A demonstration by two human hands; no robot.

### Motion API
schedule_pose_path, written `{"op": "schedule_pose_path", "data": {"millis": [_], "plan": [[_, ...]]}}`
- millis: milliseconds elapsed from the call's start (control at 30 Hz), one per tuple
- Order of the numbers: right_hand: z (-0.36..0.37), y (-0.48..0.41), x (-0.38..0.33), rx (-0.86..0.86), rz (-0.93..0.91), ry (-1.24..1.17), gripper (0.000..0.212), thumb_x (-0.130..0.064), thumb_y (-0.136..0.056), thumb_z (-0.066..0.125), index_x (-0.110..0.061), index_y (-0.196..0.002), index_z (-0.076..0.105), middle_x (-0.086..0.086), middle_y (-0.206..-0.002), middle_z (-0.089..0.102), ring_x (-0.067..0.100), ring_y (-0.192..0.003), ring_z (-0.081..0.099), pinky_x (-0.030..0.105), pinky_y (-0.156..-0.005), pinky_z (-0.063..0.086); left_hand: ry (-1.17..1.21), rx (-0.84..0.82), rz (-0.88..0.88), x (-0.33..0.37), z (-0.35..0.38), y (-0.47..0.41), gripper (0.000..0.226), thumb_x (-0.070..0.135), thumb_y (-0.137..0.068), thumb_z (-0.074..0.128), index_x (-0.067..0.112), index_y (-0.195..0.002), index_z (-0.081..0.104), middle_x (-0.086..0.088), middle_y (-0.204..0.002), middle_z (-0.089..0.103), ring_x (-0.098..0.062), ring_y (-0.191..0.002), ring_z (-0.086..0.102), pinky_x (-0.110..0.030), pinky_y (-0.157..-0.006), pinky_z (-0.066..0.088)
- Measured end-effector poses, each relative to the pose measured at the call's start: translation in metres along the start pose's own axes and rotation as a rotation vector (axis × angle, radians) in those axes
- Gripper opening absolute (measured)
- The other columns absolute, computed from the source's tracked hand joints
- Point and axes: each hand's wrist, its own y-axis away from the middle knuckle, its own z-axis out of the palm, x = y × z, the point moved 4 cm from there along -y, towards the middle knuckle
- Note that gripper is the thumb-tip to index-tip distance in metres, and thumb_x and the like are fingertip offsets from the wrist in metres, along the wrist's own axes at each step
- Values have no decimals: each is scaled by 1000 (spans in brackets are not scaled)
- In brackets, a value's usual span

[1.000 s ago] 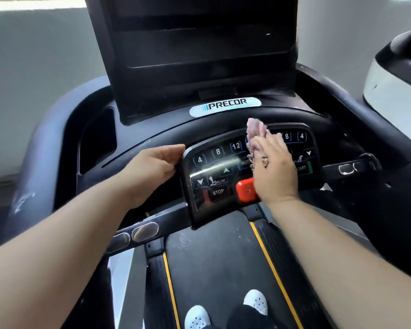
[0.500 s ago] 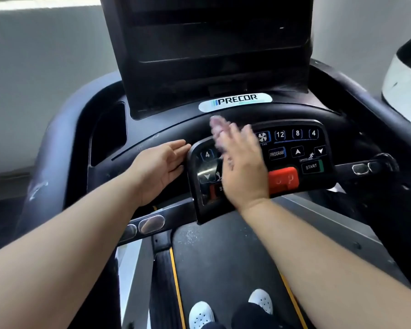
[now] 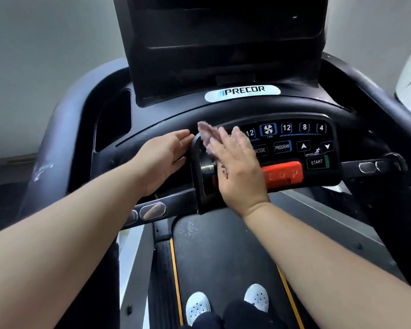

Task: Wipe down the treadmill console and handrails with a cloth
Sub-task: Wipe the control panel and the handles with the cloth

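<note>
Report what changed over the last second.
The right hand swept the cloth leftward across the keypad, from its middle to its left edge, uncovering the fan key and PROGRAM key. The left hand stayed against the keypad's left edge; flat fingers still press the cloth.

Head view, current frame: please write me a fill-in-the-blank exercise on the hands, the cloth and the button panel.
1. The right hand presses the pink cloth flat on the ____ side of the button panel.
2. The left hand, fingers straight at the panel's edge, holds ____.
3. The brand label above the panel reads ____.
4. The button right of the red stop bar reads ____.

Missing words: left; nothing; PRECOR; START
</note>
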Motion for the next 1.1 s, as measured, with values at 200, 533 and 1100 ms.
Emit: {"op": "schedule_pose_path", "data": {"millis": [200,533,1100], "plan": [[1,79,-9,-228,-245,-65,52,9,-74,64,-5,-124,63,10,-137,54,37,-131,45,52,-108,36,-100,10,71,-5,5,5,48,3,-93,33,24,-132,52,10,-132,58,-4,-124,49,-32,-109,34],[-53,0,0,-138,829,-1516,45,-33,-80,72,-6,-112,58,9,-105,70,18,-93,69,29,-74,56,-326,451,475,14,38,68,48,59,-73,56,39,-116,54,9,-117,61,6,-97,59,-5,-72,43],[-122,-37,87,-447,727,-1490,17,-16,-93,58,-8,-106,65,7,-100,71,18,-88,65,29,-77,55,-223,189,288,21,153,78,50,55,-73,69,28,-114,68,4,-108,72,-7,-95,67,-28,-84,51]]}}
